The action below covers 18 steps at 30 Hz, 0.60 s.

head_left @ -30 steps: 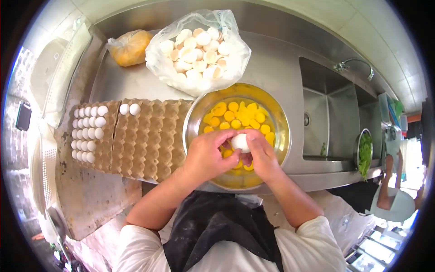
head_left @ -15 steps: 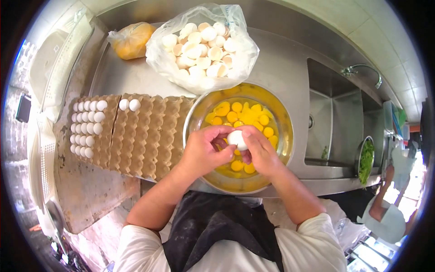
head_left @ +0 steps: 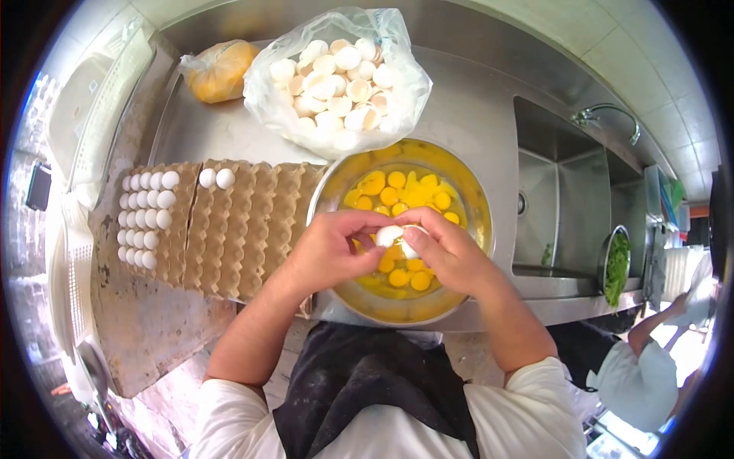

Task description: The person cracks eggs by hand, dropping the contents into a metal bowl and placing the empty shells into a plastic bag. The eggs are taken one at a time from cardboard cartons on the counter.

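Note:
Over a wide metal bowl [head_left: 324,200] of raw eggs, both hands hold one cracked white egg that is parting into two shell halves. My left hand [head_left: 336,249] pinches the left eggshell half [head_left: 389,236]. The right eggshell half [head_left: 410,243] is gripped in my right hand [head_left: 451,249]. Between the halves, some egg white shows at the gap. Below lie several whole yolks [head_left: 399,277] in clear egg white, partly hidden by the hands. Left of the bowl, a cardboard egg tray [head_left: 256,222] holds two white eggs [head_left: 216,178]; another tray beside it carries several more eggs [head_left: 150,218].
Behind the bowl stands a clear plastic bag [head_left: 264,107] full of empty eggshells. A tied bag of yellow-orange contents [head_left: 220,73] is at back left. To the right are a steel sink [head_left: 539,206], a faucet [head_left: 612,115] and a bowl of greens [head_left: 616,269]. Another person [head_left: 638,375] is at far right.
The egg was whole in outline between both hands; now it is split, and its two halves are drawn slightly apart. The person at right has shifted a little.

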Available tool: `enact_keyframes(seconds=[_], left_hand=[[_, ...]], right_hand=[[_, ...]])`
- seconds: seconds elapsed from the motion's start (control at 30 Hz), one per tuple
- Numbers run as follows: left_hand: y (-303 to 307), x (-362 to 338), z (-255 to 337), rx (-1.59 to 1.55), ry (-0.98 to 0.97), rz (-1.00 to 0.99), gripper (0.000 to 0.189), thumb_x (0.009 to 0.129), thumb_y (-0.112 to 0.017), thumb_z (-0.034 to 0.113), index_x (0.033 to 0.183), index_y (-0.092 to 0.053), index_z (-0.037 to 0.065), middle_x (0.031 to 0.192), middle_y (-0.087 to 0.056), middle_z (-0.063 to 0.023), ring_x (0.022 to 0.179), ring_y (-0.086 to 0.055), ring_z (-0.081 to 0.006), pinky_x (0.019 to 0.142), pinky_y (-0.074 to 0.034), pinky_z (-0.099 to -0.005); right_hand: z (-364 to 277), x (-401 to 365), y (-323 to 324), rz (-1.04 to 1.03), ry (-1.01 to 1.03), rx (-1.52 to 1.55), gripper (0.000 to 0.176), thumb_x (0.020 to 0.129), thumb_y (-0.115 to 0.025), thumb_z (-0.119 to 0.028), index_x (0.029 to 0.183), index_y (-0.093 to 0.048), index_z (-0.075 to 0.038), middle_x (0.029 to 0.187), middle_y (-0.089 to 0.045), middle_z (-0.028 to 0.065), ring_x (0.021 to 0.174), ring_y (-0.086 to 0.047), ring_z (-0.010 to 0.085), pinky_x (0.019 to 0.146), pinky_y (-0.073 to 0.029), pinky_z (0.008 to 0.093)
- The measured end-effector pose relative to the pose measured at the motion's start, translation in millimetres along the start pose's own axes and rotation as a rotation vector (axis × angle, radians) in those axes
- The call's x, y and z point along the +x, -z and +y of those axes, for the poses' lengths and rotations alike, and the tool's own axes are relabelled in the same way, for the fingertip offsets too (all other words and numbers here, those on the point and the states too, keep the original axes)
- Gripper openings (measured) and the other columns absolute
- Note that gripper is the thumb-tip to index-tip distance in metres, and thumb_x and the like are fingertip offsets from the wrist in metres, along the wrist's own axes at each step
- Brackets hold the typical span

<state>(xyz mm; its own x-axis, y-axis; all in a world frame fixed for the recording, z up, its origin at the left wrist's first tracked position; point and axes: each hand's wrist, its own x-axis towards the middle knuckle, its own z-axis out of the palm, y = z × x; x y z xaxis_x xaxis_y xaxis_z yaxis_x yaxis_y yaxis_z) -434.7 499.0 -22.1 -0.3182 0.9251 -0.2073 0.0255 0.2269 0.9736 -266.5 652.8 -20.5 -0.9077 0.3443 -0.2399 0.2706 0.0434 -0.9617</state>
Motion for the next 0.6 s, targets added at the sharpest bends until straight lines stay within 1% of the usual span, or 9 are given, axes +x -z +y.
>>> enact_keyframes(seconds=[0.07, 0.17, 0.3, 0.37, 0.4, 0.47, 0.5, 0.57, 0.6], left_hand=[[1, 2, 11, 0.274, -0.155, -0.009, 0.036, 0.078, -0.071, 0.008, 0.114, -0.069, 0.003, 0.091, -0.073, -0.0094, 0.078, -0.07, -0.0143, 0.071, -0.055, -0.0275], [-2, 1, 22, 0.365, -0.211, -0.003, 0.033, 0.078, -0.071, 0.008, 0.112, -0.07, 0.007, 0.098, -0.073, -0.0083, 0.083, -0.07, -0.0176, 0.073, -0.056, -0.0275], [-5, -1, 15, 0.365, -0.239, 0.022, 0.033, 0.078, -0.073, 0.008, 0.111, -0.071, 0.008, 0.101, -0.073, -0.0096, 0.085, -0.071, -0.0204, 0.072, -0.056, -0.0283], [-6, -5, 11, 0.332, -0.307, 0.095, 0.036, 0.076, -0.078, 0.011, 0.111, -0.071, 0.008, 0.101, -0.072, -0.0102, 0.086, -0.069, -0.0197, 0.073, -0.056, -0.0294], [-4, -7, 8, 0.334, -0.311, 0.107, 0.036, 0.076, -0.078, 0.011, 0.111, -0.071, 0.008, 0.101, -0.072, -0.0102, 0.086, -0.069, -0.0197, 0.073, -0.056, -0.0294], [2, -12, 4, 0.445, -0.37, 0.104, 0.043, 0.076, -0.081, 0.013, 0.116, -0.069, 0.008, 0.101, -0.069, -0.0098, 0.087, -0.067, -0.0196, 0.073, -0.055, -0.0303], [4, -16, 8, 0.45, -0.379, 0.123, 0.043, 0.076, -0.081, 0.013, 0.116, -0.069, 0.008, 0.101, -0.069, -0.0098, 0.087, -0.067, -0.0196, 0.073, -0.055, -0.0303], [6, -28, 17, 0.342, -0.329, 0.243, 0.053, 0.076, -0.082, 0.015, 0.125, -0.064, 0.008, 0.102, -0.068, -0.0089, 0.087, -0.065, -0.0192, 0.073, -0.053, -0.0303], [10, -35, 15, 0.345, -0.303, 0.286, 0.061, 0.077, -0.082, 0.016, 0.132, -0.059, 0.008, 0.107, -0.067, -0.0086, 0.09, -0.064, -0.0175, 0.073, -0.052, -0.0289]], right_hand=[[-18, -4, 7, 0.002, 0.039, -0.295, 0.04, 0.098, -0.06, -0.038, 0.12, -0.059, -0.005, 0.098, -0.067, 0.0139, 0.082, -0.065, 0.0217, 0.072, -0.052, 0.0347], [-36, -11, 6, 0.085, 0.024, -0.384, 0.042, 0.094, -0.065, -0.039, 0.12, -0.059, -0.006, 0.095, -0.066, 0.0167, 0.082, -0.066, 0.0225, 0.074, -0.051, 0.0335], [-21, -11, 3, 0.091, 0.008, -0.339, 0.042, 0.095, -0.065, -0.038, 0.119, -0.059, -0.005, 0.097, -0.068, 0.0113, 0.081, -0.066, 0.0191, 0.074, -0.051, 0.0315], [7, -6, -6, 0.044, 0.02, 0.087, 0.04, 0.096, -0.063, -0.037, 0.121, -0.059, -0.005, 0.1, -0.067, 0.0041, 0.078, -0.065, 0.0138, 0.069, -0.05, 0.0282], [5, -6, -10, 0.035, 0.028, 0.08, 0.04, 0.096, -0.063, -0.037, 0.121, -0.059, -0.005, 0.1, -0.067, 0.0041, 0.078, -0.065, 0.0138, 0.069, -0.05, 0.0282], [-2, -1, -17, -0.031, -0.221, 0.341, 0.037, 0.097, -0.062, -0.034, 0.123, -0.059, -0.008, 0.102, -0.065, -0.0008, 0.075, -0.063, 0.0095, 0.066, -0.048, 0.0248], [-7, 4, -19, -0.042, -0.208, 0.329, 0.037, 0.097, -0.062, -0.034, 0.123, -0.059, -0.008, 0.102, -0.065, -0.0008, 0.075, -0.063, 0.0095, 0.066, -0.048, 0.0248], [-18, 14, -23, -0.128, -0.291, 0.393, 0.034, 0.097, -0.063, -0.031, 0.124, -0.058, -0.01, 0.101, -0.065, 0.0006, 0.076, -0.062, 0.0091, 0.065, -0.048, 0.0237], [-24, 23, -24, -0.124, -0.275, 0.363, 0.034, 0.097, -0.063, -0.031, 0.123, -0.058, -0.01, 0.099, -0.066, 0.001, 0.075, -0.063, 0.0091, 0.064, -0.048, 0.0237]])
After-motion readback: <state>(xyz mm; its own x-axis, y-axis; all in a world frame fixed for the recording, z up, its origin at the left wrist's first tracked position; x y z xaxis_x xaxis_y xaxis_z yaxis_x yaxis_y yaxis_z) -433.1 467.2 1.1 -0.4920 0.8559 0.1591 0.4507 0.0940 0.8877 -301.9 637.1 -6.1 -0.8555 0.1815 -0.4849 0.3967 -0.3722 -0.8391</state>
